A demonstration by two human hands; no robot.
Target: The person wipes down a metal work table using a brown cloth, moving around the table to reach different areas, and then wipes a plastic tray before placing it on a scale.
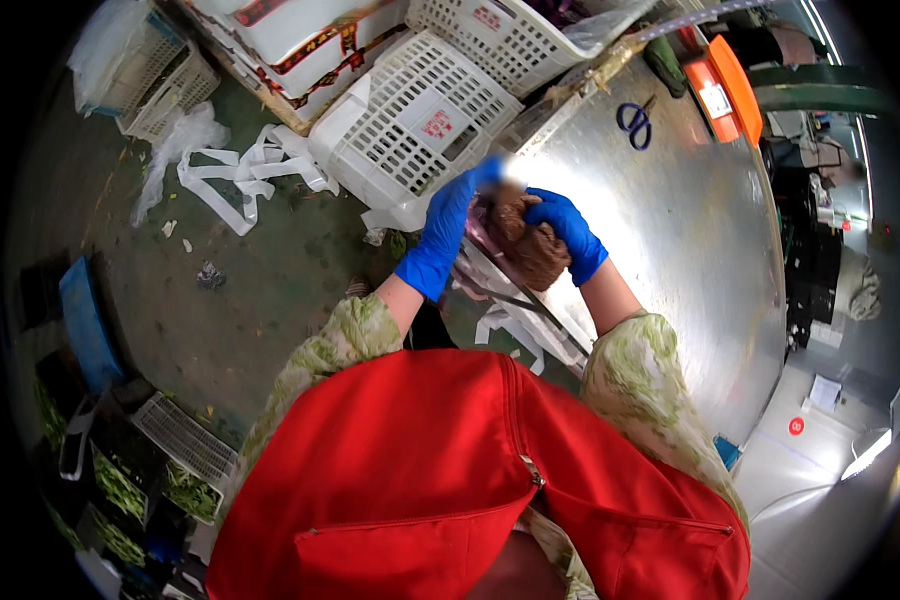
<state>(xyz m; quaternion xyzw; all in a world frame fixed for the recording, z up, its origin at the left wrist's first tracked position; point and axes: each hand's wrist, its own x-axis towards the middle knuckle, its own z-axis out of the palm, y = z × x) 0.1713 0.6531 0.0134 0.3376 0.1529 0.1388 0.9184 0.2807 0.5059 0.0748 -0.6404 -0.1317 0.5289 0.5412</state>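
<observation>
My right hand [570, 229], in a blue glove, is closed around a brown, wrinkled, cloth-like bundle [541, 259] at the edge of the metal table [675, 247]. The bundle's exact material is unclear. My left hand [450, 221], gloved in blue too, reaches to the bundle's far end. A blurred bright patch covers its fingertips, so its grip cannot be made out. Partly hidden under the bundle is something pinkish-purple [484, 234] and shiny along the table's edge.
White plastic crates [420, 120] stand beyond my left hand. Blue-handled scissors [635, 126] and an orange device [722, 94] lie on the table. White strapping [229, 187] litters the floor. Crates of leafy greens [120, 484] are at lower left.
</observation>
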